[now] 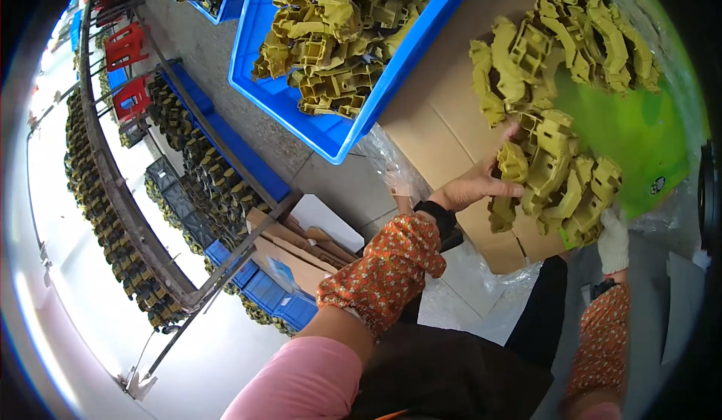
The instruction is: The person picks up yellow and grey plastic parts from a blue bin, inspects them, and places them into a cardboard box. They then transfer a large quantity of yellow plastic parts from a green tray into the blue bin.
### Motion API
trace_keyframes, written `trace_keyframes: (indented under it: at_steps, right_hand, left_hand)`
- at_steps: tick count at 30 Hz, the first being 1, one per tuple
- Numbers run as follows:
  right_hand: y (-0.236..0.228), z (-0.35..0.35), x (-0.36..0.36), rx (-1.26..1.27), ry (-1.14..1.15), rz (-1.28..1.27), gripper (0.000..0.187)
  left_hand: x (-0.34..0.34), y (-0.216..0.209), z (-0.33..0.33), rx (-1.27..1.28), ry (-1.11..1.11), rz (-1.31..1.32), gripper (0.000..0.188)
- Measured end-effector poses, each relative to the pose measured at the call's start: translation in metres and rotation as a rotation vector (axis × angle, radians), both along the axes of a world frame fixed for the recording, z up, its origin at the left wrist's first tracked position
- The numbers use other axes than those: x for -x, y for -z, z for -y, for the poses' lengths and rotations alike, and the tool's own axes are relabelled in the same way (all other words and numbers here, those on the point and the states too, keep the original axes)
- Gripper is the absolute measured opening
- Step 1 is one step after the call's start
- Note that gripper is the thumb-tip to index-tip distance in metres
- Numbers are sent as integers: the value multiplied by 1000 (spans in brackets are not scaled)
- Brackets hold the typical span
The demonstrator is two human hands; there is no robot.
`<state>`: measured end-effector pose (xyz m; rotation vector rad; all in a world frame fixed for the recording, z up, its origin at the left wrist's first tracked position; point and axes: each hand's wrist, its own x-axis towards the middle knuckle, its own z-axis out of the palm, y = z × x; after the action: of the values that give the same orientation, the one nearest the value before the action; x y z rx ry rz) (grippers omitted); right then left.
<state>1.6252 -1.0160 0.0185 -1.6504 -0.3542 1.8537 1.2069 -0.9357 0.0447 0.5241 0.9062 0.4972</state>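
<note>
A row of several yellow-gold cast metal parts, which look like brake calipers (pixel 558 172), is clasped between my two hands at the right. My bare left hand (pixel 479 184) presses on the row's left end, its thumb pointing right and its fingers partly behind the parts. At the lower right end, my right hand (pixel 614 241) in a white knit glove holds the other side; most of its fingers are hidden by the castings. Just beyond, more of the same yellow calipers (pixel 519 59) stand in rows on cardboard (pixel 436 130) and a green sheet (pixel 639 134).
A blue crate (pixel 331 138) heaped with yellow castings stands ahead, left of the cardboard. Clear plastic film (pixel 391 157) hangs along the cardboard's edge. At the left are a metal rack rail (pixel 120 187) lined with parts, red stools (pixel 131 97) and folded cardboard boxes (pixel 289 258).
</note>
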Motion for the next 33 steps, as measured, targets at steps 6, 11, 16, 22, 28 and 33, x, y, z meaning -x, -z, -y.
trace_keyframes:
  at_steps: [6, 11, 16, 22, 28, 33]
  right_hand:
    - [-66, -31, 81, 83, -40, -144, 65]
    - [-20, -56, 110, -26, -250, -122, 89]
    - [-58, -62, 151, 1, -267, -136, 105]
    - [-154, -71, 197, -67, -284, -125, 120]
    - [-194, -154, 314, -200, -454, -346, 116]
    - [-162, -243, 448, -362, -599, -519, 94]
  left_hand:
    - [-19, -13, 32, 201, -246, 182, 107]
    - [-4, -8, 40, 350, -174, 106, 99]
    - [17, -5, 52, 253, -252, 116, 96]
    - [51, -89, 68, 173, -401, 220, 100]
    - [154, -172, 35, 113, -572, 19, 104]
    - [263, -170, -8, -49, -720, -186, 81]
